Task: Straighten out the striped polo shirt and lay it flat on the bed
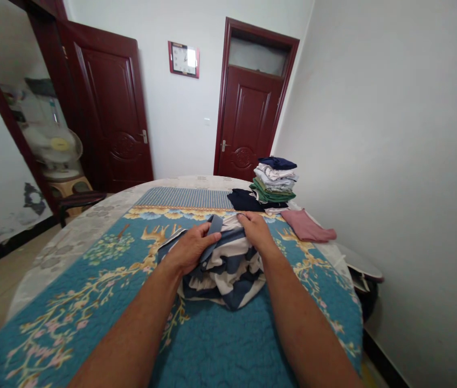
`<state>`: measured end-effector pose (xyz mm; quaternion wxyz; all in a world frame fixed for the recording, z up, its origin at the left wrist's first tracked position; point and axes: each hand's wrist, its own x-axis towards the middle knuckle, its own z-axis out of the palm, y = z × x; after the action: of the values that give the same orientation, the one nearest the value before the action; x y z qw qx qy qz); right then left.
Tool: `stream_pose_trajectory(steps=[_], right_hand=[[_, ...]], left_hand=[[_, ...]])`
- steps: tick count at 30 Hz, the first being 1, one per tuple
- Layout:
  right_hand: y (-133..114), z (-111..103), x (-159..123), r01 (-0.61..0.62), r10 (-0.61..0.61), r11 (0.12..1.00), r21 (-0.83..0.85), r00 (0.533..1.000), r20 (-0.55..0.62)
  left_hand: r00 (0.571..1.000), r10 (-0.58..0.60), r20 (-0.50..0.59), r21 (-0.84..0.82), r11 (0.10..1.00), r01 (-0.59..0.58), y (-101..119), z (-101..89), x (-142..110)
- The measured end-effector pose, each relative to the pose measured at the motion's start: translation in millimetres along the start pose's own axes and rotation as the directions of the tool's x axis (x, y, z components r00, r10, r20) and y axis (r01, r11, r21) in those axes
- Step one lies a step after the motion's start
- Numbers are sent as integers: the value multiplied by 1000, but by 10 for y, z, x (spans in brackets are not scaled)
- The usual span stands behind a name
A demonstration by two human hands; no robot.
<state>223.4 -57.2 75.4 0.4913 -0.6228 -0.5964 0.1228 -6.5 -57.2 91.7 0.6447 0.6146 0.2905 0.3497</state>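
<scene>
A crumpled striped shirt [228, 269], blue-grey and off-white, lies bunched on the teal floral cloth in front of me. It has a plain blue-grey collar [215, 226]. My left hand [194, 245] pinches this collar between thumb and fingers. At the shirt's upper right, my right hand [255, 229] is closed on the off-white fabric near the neck. The lower part of the shirt rests in loose folds between my forearms.
A teal quilted cloth [111, 302] covers the round table. At the back right stands a stack of folded clothes [276, 180], with a dark garment [245, 200] to its left and a pink folded garment [309, 225] in front. A white wall [394, 161] rises on the right.
</scene>
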Motion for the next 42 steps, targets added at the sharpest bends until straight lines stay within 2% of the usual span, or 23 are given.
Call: stream_pose_trajectory(steps=[2,4,6,8,13,16,19,22,25,27,29,30,33,35,37,39,41,42], right_hand=[[27,-14,13,-12,11,1000,-24,1000,-23],[47,-39,23,-16,13,998,-54,999,-51],[67,-70,31,-15,10,997,-73,998,-64],[91,-94,34,-11,7,998,-62,998,-59],[177,-84,33,-19,19,1000,-15,999,-41],[227,-38,34,-16,14,999,-42,999,-42],[239,7,36,-55,51,995,-87,997,-54],[217,19,39,-64,55,993,-96,994,-94],[196,11,36,-33,22,993,-110,995,-101],[179,14,22,-49,37,985,-168,996,-77],[138,25,-3,-53,35,973,-225,996,-85],[103,30,-19,-17,-6,971,-239,995,-97],[-58,28,-76,238,-255,946,-219,966,-50],[-178,21,-116,334,-332,927,-174,942,38],[-262,21,-145,289,-273,949,-124,953,133],[-292,29,-153,191,-174,978,-78,966,192],[-273,37,-139,122,-113,992,-36,977,181],[-255,37,-128,101,-98,995,-11,983,155]], left_hand=[[995,90,-35,195,977,-81,15,4,4],[983,171,-61,388,912,-134,34,13,11],[975,209,-69,496,855,-148,42,21,21],[977,204,-55,535,832,-144,33,15,30],[994,109,-26,451,888,-85,-12,-77,13],[995,3,100,233,972,-27,-15,-128,-29],[959,-23,283,23,1000,17,-5,-167,-64],[896,2,445,25,1000,-14,6,-226,-68],[842,10,540,48,998,-43,5,-286,-52],[831,28,556,49,997,-67,-12,-294,-32],[844,65,533,51,993,-109,-43,-266,-3],[858,86,507,54,990,-132,-62,-243,12],[891,130,435,69,982,-177,-97,-165,41],[893,132,429,68,982,-178,-81,-130,27],[890,125,439,60,984,-168,-32,-117,-11],[889,102,445,72,986,-149,26,-134,-50],[910,58,410,105,988,-110,60,-187,-61],[935,44,353,123,988,-93,61,-229,-49]])
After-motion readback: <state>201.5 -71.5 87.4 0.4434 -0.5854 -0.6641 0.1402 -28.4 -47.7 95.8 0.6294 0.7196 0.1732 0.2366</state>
